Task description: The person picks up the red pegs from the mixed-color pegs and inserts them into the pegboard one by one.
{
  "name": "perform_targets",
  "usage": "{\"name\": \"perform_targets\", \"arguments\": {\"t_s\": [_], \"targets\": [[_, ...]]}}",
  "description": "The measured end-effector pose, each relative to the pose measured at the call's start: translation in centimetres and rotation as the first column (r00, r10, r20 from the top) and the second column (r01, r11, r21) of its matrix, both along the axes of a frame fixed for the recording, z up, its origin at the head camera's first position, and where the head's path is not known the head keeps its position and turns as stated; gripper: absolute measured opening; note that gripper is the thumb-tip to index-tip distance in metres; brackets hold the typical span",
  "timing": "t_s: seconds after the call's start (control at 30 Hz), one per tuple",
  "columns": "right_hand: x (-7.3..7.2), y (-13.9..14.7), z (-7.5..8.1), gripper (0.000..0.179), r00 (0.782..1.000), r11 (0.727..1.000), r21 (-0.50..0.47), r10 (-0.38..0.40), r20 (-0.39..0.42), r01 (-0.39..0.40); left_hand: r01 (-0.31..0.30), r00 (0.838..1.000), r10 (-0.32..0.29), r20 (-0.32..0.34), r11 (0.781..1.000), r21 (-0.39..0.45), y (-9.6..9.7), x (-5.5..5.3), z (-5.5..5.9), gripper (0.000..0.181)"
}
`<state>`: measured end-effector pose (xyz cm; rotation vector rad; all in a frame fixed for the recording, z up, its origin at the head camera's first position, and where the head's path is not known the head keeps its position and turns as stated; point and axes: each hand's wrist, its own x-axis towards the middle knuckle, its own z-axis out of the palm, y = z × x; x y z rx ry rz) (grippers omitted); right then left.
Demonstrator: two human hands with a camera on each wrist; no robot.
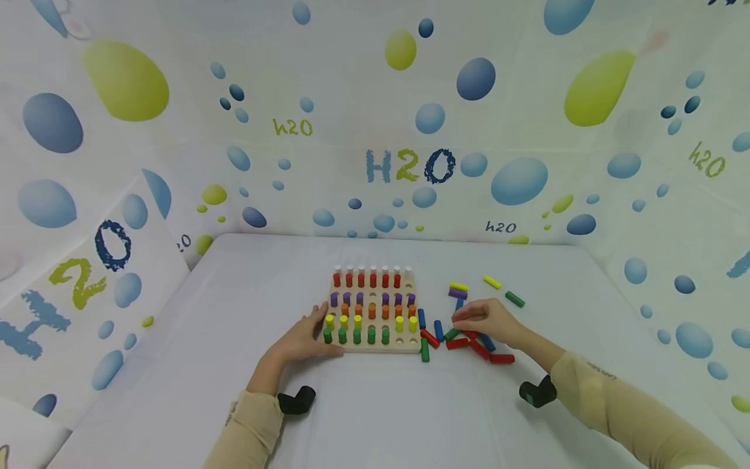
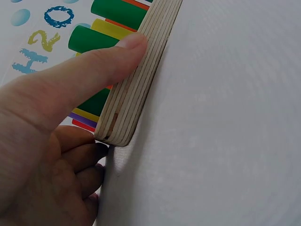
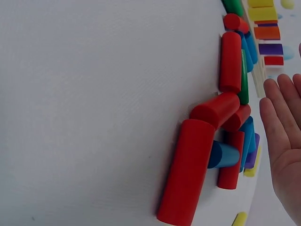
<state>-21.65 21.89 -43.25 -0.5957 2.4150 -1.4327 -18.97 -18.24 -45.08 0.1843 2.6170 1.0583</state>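
A wooden pegboard [image 1: 375, 350] stands on the table with rows of white, red, purple, orange, yellow and green pegs upright in it. Bare holes show in several of its rows. My left hand [image 1: 300, 335] holds the board at its near left corner. In the left wrist view the thumb [image 2: 101, 63] presses on the layered front edge, and the other fingers bend at the corner. Over the loose pegs to the right hovers my right hand [image 1: 489, 320]. Its fingers [image 3: 273, 117] look straight in the right wrist view, with no peg visible in them.
Red pegs [image 1: 502, 359], blue pegs [image 1: 439, 331] and green pegs lie scattered right of the board. Farther back are a purple peg [image 1: 458, 294], yellow pegs [image 1: 492, 282] and another green peg [image 1: 515, 299]. A patterned cloth [image 1: 351, 85] surrounds the white table [image 1: 387, 417].
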Motion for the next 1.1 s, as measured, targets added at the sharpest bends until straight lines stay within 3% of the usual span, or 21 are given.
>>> {"name": "perform_targets", "arguments": {"t_s": [0.27,0.5,1.1], "targets": [[0.46,-0.16,0.0,0.035,0.998,0.998,0.045,-0.038,0.055,0.035,-0.001,1.0,0.001,0.003,1.0,0.004,-0.11,-0.07,-0.17,0.113],[0.59,0.1,-0.5,0.038,0.997,0.999,0.026,-0.029,0.075,0.027,0.004,1.0,-0.004,-0.005,1.0,0.011,-0.02,-0.05,-0.48,0.113],[0.59,-0.07,-0.13,0.034,0.999,0.999,0.046,0.012,0.046,-0.014,0.011,1.0,-0.011,-0.019,1.0,-0.004,-0.08,-0.22,-0.29,0.113]]}}
